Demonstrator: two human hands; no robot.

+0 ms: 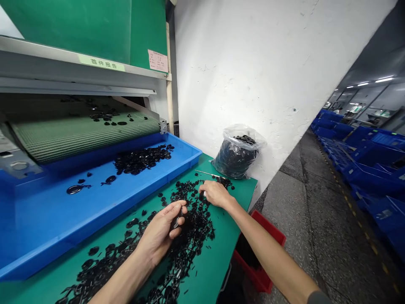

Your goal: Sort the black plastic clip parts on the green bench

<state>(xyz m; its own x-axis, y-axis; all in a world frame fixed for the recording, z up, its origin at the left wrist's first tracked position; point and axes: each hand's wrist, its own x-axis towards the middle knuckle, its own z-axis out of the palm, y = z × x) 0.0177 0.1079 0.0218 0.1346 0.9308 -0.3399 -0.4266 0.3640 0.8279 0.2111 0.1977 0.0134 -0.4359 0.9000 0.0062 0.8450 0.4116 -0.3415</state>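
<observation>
Many small black parts (198, 228), some round and some like thin sticks, lie scattered over the green table top (209, 264). My left hand (163, 228) is above them near the middle, its fingers curled round black round parts. Farther back and to the right, my right hand (214, 193) reaches down to the pile, fingers bent together with something small and pale at the fingertips; what it holds there is too small to name. Just behind my right hand lies a thin metal rod (207, 172).
A blue tray (104, 215) with black parts (144, 159) sits under a green conveyor belt (85, 133) at the left. A clear bag of black parts (236, 154) leans against the white wall (240, 71). Below the table's right edge is a red bin (268, 228).
</observation>
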